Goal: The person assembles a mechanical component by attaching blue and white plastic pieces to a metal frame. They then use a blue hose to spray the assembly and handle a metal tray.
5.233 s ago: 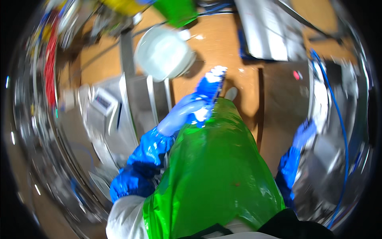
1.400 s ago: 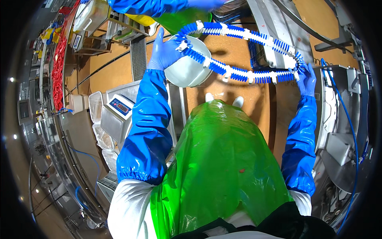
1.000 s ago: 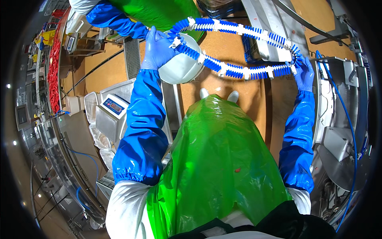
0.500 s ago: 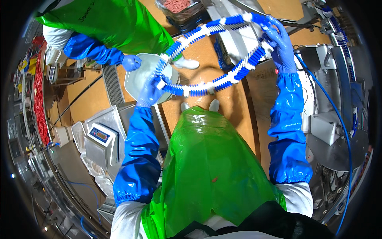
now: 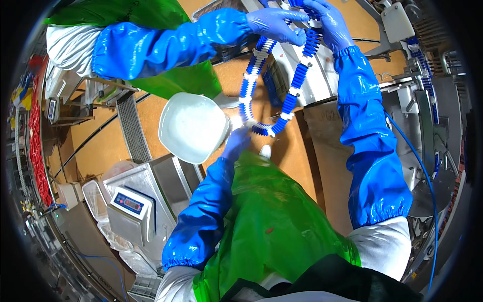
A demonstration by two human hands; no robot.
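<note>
A long loop of blue-and-white modular conveyor chain point(image 5: 287, 106) hangs stretched between my gloved hands. Low on the loop, my left hand point(image 5: 236, 143) closes around its bottom end; the hand is somewhat blurred. My right hand point(image 5: 329, 24) grips the top end, fingers curled over the links. From the left a co-worker's gloved hand point(image 5: 276, 24) reaches across to the loop's upper part, beside my right hand, and overlaps it. Whether that hand grips the chain I cannot tell. The top of the loop runs out of the picture.
A whitish tub point(image 5: 193, 128) of pale liquid stands on the orange floor. Left of me is a scale point(image 5: 132, 214) on a metal table. Steel machinery point(image 5: 407, 121) and a blue hose point(image 5: 420, 161) are at the right. The co-worker's green apron point(image 5: 171, 80) is close ahead.
The loop has swung from wide and sideways to narrower and more upright. My right hand moved up, my left hand moved right and down. The co-worker's arm reached from above the tub to the chain.
</note>
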